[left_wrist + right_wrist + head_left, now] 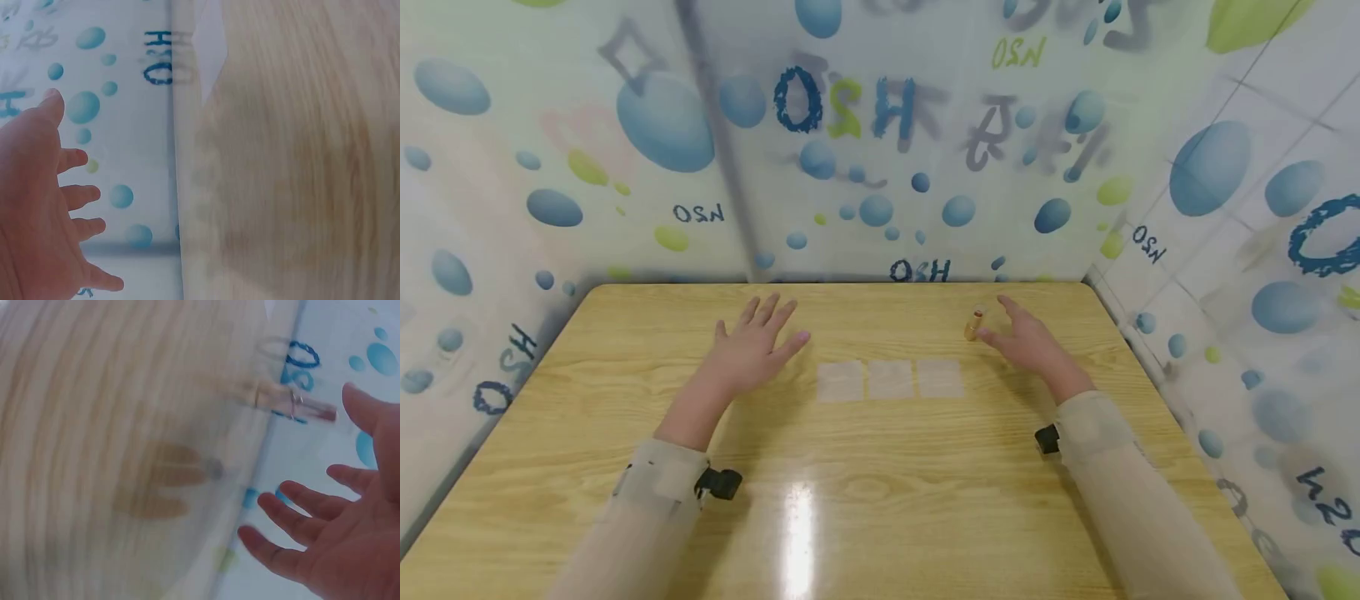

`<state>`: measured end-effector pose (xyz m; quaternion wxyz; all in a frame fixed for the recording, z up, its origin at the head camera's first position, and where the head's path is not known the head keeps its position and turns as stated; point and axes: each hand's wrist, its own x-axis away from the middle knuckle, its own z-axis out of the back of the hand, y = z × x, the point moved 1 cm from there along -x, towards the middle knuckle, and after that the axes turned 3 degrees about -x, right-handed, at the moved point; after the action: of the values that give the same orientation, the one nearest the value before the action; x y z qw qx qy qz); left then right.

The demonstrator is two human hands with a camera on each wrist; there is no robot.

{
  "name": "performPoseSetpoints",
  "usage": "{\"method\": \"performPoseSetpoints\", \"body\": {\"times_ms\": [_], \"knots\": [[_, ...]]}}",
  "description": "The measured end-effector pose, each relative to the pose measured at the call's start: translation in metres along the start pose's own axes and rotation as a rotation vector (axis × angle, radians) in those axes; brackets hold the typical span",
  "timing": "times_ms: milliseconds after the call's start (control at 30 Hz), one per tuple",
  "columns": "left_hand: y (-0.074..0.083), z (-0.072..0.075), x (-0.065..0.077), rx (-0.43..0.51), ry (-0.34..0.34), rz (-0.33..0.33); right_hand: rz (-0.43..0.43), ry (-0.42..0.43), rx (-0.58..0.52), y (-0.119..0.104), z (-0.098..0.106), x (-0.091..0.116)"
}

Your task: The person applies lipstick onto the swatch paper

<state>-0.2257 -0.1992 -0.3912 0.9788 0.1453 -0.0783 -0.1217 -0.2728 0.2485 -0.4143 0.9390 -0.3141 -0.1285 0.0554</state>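
A small gold lipstick [973, 326] with a reddish top stands upright near the back right of the table. Close beside it is my right hand [1030, 343], thumb and fingers spread with nothing gripped. In the right wrist view the lipstick [275, 397] is blurred and lies off the thumb tip, with the palm [344, 550] bare. My left hand [752, 346] hovers over the left part of the table with straight, spread fingers; the left wrist view also has this hand [37, 200] holding nothing. Between the hands, three thin white squares [891, 380] lie flat in a row.
A light wood table [880, 500] spreads under both arms, with a bright glare near its front. Behind it and along the sides hangs a pale curtain [880, 183] printed with blue and green drops and lettering. Dark wrist cameras [718, 482] sit at both cuffs.
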Motion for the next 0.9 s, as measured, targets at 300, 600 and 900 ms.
{"method": "performPoseSetpoints", "body": {"times_ms": [300,600,900], "knots": [[0.025,-0.010,0.004,0.031,0.048,-0.046,-0.075,0.034,-0.124,-0.013,-0.017,-0.014],[0.041,-0.018,0.004,0.091,0.085,-0.085,-0.095,0.080,-0.119,-0.020,-0.026,-0.017],[0.053,-0.023,0.003,0.148,0.100,-0.112,-0.095,0.112,-0.090,-0.021,-0.027,-0.018]]}}
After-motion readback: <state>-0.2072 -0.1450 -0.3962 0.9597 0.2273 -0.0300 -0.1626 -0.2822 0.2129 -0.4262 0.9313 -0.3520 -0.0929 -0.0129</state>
